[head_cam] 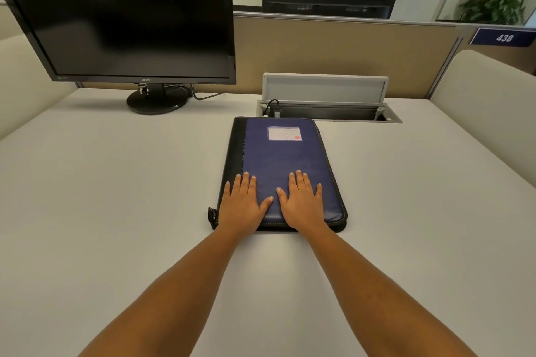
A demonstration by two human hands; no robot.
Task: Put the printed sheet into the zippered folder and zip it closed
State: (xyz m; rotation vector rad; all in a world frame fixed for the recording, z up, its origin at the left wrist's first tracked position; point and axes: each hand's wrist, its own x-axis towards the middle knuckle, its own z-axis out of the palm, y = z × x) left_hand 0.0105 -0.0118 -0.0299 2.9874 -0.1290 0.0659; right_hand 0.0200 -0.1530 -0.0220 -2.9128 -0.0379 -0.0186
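Note:
A blue zippered folder [280, 159] with a black spine and a white label lies flat and closed on the white desk [116, 182]. My left hand [242, 203] rests palm down on its near left part, fingers straight. Beside it, my right hand [303, 203] lies flat on the near right part of the cover. A zipper pull [211, 215] sticks out at the folder's near left corner. No printed sheet is in sight.
A dark monitor [130, 17] on a round stand occupies the far left of the desk. Behind the folder a cable hatch [327, 109] stands open with its lid raised. Padded partitions border the desk at the back and both sides.

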